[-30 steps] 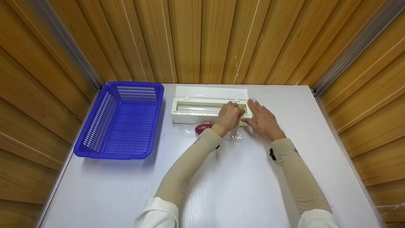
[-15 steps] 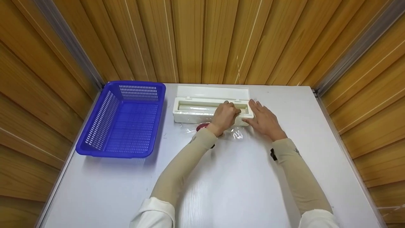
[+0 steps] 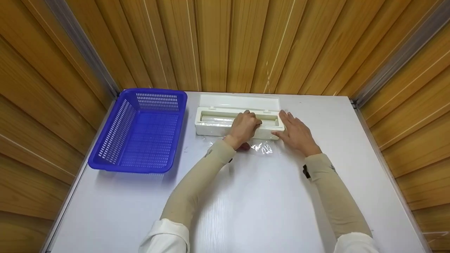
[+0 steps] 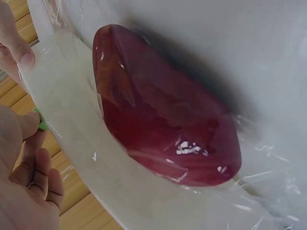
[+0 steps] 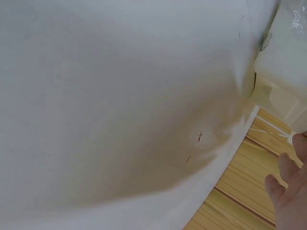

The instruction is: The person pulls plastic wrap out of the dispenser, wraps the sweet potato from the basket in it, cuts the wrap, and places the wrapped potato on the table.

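My left hand [image 3: 242,128] is over the middle of a white cling film dispenser [image 3: 230,130], pinching a small green slide cutter [image 4: 41,120] at its edge. Inside the dispenser's trough a film roll [image 3: 218,119] is partly visible. Clear film [image 3: 262,147] comes out over the front onto the table. Under that film lies a glossy, dark red, tapered thing [image 4: 165,110], like a fruit or vegetable; the left wrist hides part of it in the head view. My right hand [image 3: 298,134] rests with straight fingers against the dispenser's right end, its thumb at the front corner.
A blue plastic basket [image 3: 94,160] with slotted walls stands on the left of the white table [image 3: 274,207]. The dispenser's lid [image 3: 239,101] lies folded back behind it. Wood-patterned walls [image 3: 211,45] close in the back and both sides.
My left hand has slid leftward along the dispenser from near its right end to about the middle. My right hand has stayed at the right end.
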The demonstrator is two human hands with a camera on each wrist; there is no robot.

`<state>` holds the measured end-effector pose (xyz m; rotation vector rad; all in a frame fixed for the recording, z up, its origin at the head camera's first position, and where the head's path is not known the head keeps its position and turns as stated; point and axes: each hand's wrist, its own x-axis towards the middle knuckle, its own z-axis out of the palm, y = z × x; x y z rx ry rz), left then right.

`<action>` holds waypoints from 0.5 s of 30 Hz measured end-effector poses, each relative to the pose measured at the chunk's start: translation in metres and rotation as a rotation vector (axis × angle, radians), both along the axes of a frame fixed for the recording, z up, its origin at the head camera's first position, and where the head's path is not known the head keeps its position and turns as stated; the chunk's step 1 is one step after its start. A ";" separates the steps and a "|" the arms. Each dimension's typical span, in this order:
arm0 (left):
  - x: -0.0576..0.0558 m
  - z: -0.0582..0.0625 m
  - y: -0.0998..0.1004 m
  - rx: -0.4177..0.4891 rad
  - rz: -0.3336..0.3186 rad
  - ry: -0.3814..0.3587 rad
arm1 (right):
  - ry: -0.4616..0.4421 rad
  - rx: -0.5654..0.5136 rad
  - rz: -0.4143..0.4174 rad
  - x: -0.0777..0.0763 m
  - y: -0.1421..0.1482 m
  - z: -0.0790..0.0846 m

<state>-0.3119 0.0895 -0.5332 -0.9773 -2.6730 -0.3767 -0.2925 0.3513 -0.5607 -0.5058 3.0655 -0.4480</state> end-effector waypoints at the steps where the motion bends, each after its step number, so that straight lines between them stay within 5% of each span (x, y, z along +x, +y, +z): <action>1: 0.000 0.001 -0.002 -0.006 0.002 -0.002 | -0.002 0.002 0.000 0.000 0.000 0.000; 15: -0.002 0.006 -0.027 -0.027 0.018 -0.004 | -0.016 0.002 -0.004 -0.001 -0.001 0.001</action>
